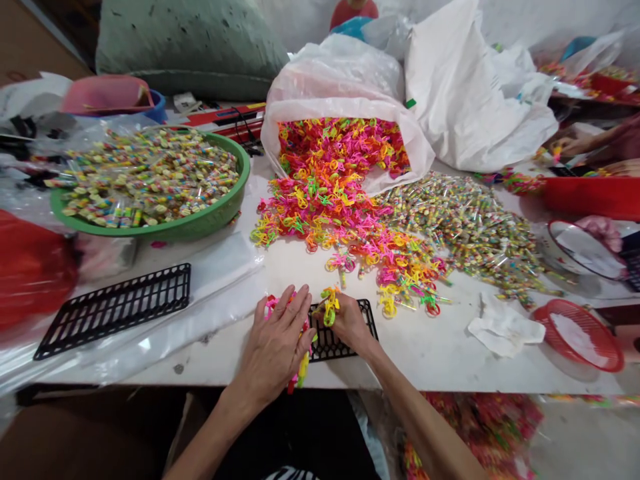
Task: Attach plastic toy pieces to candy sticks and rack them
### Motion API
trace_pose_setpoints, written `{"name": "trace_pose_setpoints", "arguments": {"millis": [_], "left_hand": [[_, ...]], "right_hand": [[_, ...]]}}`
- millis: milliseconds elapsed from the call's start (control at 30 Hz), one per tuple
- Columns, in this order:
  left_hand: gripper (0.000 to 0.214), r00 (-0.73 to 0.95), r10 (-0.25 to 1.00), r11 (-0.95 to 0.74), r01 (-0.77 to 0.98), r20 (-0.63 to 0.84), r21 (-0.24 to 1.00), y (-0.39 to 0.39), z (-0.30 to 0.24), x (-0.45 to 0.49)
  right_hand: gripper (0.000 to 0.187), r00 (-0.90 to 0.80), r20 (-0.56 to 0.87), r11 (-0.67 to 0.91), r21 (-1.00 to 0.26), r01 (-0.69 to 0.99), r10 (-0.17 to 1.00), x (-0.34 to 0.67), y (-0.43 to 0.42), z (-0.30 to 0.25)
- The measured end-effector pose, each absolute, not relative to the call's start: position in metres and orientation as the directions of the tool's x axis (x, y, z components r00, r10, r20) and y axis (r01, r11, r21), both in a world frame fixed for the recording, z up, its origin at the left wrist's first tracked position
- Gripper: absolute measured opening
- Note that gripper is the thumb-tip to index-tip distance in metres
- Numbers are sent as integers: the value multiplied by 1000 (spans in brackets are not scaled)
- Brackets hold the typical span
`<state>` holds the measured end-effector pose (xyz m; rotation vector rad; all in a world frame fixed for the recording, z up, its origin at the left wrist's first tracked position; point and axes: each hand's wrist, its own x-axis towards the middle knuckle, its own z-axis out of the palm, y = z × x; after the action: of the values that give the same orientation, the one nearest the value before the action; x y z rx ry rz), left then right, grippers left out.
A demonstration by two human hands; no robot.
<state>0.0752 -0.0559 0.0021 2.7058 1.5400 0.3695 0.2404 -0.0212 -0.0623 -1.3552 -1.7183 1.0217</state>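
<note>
My left hand (277,343) lies flat, fingers stretched out, over small coloured plastic toys that sit on a black slotted rack (363,319) at the table's front edge. My right hand (350,321) is closed on a yellow-green plastic toy (330,305), held just above that rack. Just beyond my hands a big spill of pink, orange, yellow and green toys (340,213) runs out of an open white plastic bag (320,100).
A green basin (220,213) of wrapped candies stands at the left, a second black rack (117,310) before it. Loose wrapped candies (470,227) cover the right. Red baskets (580,333), a crumpled tissue (505,327) and another person's hand (575,143) are at the right.
</note>
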Motion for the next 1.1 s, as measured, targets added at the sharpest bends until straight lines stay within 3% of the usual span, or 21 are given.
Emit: {"name": "trace_pose_setpoints", "arguments": {"millis": [267, 367, 567, 667, 767, 933, 1033, 1100], "left_hand": [[43, 479, 851, -513, 847, 215, 142, -56, 3, 75], [44, 478, 851, -513, 846, 216, 148, -55, 1, 74], [51, 509, 841, -531, 841, 183, 102, -54, 0, 74], [50, 544, 822, -561, 824, 170, 76, -55, 1, 73], [45, 530, 828, -548, 833, 184, 69, -55, 2, 74], [41, 469, 859, -493, 866, 204, 81, -54, 5, 79], [41, 458, 862, -485, 870, 216, 92, -54, 6, 80], [41, 450, 863, -481, 871, 229, 102, -54, 7, 80]], "right_hand": [[9, -230, 45, 133, -915, 382, 972, 235, -14, -58], [10, -269, 73, 213, -814, 540, 960, 234, -17, -57], [20, -395, -21, 330, -512, 793, 918, 219, -25, -46], [13, -384, -59, 300, -519, 801, 922, 226, -16, -39], [11, -290, -57, 209, -562, 800, 955, 248, 3, -33], [15, 100, -52, -113, -403, 908, 994, 275, 34, -30], [10, 123, -35, -126, -406, 905, 992, 276, 29, -29], [12, 115, -47, -124, -476, 871, 992, 275, 14, -29]]}}
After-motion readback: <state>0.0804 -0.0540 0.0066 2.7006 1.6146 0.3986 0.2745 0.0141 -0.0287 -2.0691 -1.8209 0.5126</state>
